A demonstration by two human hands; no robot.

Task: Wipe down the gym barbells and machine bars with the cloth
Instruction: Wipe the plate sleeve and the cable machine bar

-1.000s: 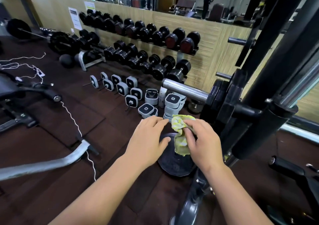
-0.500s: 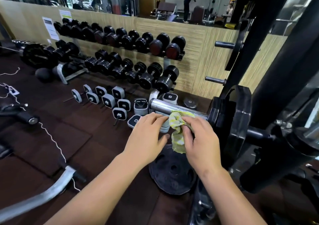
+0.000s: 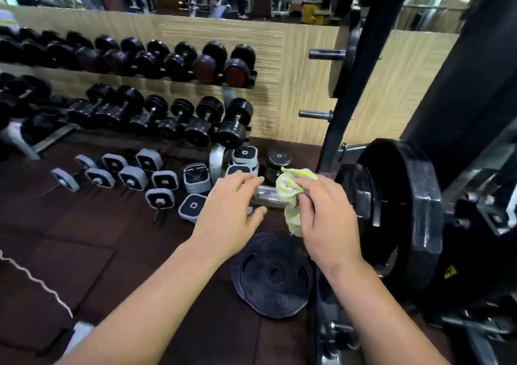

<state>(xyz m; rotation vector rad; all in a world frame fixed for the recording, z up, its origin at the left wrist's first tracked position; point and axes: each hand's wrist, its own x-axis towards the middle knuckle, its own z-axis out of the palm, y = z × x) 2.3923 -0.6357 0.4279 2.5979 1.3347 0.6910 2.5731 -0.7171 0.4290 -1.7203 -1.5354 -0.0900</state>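
Observation:
A chrome barbell sleeve (image 3: 265,196) sticks out to the left from black weight plates (image 3: 400,208) loaded on the machine. A yellow-and-white cloth (image 3: 289,194) is draped over the sleeve, bunched on top and hanging below it. My right hand (image 3: 327,219) pinches the cloth against the bar. My left hand (image 3: 229,211) curls around the free end of the sleeve, fingers over the top and thumb below. Most of the sleeve is hidden by both hands and the cloth.
A loose black plate (image 3: 272,275) lies on the dark rubber floor under my hands. Grey-ended dumbbells (image 3: 131,177) stand on the floor to the left, with a two-tier rack of black dumbbells (image 3: 156,90) behind. The black machine frame (image 3: 458,113) with peg bars (image 3: 326,54) fills the right.
The view has shifted right and closer to the loaded bar. Both hands rose from above the floor plate to the chrome sleeve; the left hand closed around its end, the cloth now lies on it.

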